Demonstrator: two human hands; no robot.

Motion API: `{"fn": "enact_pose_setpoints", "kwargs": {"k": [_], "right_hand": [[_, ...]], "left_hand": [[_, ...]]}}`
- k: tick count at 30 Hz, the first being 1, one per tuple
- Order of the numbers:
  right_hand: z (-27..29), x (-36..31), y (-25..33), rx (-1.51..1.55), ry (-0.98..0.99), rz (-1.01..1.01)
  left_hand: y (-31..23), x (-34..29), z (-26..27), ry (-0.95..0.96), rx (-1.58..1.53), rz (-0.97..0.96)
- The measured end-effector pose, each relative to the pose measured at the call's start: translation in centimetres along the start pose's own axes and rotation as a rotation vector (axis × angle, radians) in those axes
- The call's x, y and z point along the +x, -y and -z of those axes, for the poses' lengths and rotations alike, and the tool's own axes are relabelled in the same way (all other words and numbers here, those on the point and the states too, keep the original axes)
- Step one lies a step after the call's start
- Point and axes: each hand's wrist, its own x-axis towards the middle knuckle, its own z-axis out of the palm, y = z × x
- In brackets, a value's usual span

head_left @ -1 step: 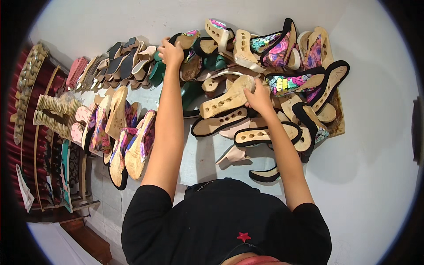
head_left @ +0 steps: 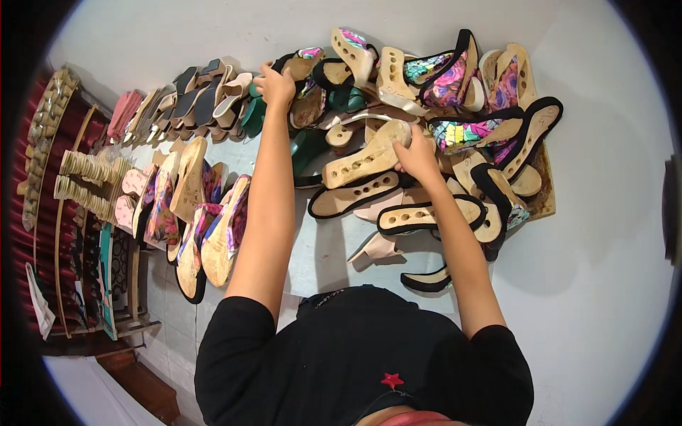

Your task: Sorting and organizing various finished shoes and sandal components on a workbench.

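Note:
My right hand (head_left: 418,155) is closed on the heel end of a bare wooden wedge sole (head_left: 366,155) with a row of holes along it. It is raised over the pile of sandals. At the back my left hand (head_left: 275,84) grips the black rim of a wedge sandal with a bright patterned strap (head_left: 307,64); its fingertips are partly hidden. Just in front of the held sole lies a black-edged sole (head_left: 359,195), with another black-edged sole (head_left: 430,216) near my right forearm. Dark green shoes (head_left: 307,150) show between my arms.
Flowered wedge sandals (head_left: 451,85) are heaped at the back right, near the wall. Left of my left arm stand more patterned sandals (head_left: 226,238) and a row of dark sandals (head_left: 188,106). Stacked pale soles (head_left: 89,167) and a red curtain (head_left: 44,245) are farther left.

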Motion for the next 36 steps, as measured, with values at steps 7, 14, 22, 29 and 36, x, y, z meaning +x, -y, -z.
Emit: {"fn": "enact_pose_setpoints", "kwargs": {"k": [7, 14, 22, 29, 36], "right_hand": [[1.5, -1.2, 1.8, 0.351, -0.163, -0.061], [6.0, -2.8, 2.4, 0.683, -0.219, -0.029], [6.7, -6.5, -0.5, 0.811, -0.259, 0.043], [5.8, -10.2, -1.7, 0.855, -0.328, 0.09], [5.0, -12.3, -1.8, 0.892, -0.389, 0.094]], "left_hand": [[0.9, 0.0, 2.0, 0.092, -0.016, 0.074], [0.2, -8.8, 5.4, -0.279, -0.284, -0.229], [8.8, -22.6, 2.0, 0.473, 0.166, -0.221], [10.3, -24.8, 1.4, 0.417, 0.519, -0.541], [10.5, -25.2, -0.2, 0.453, 0.432, -0.697]]}}
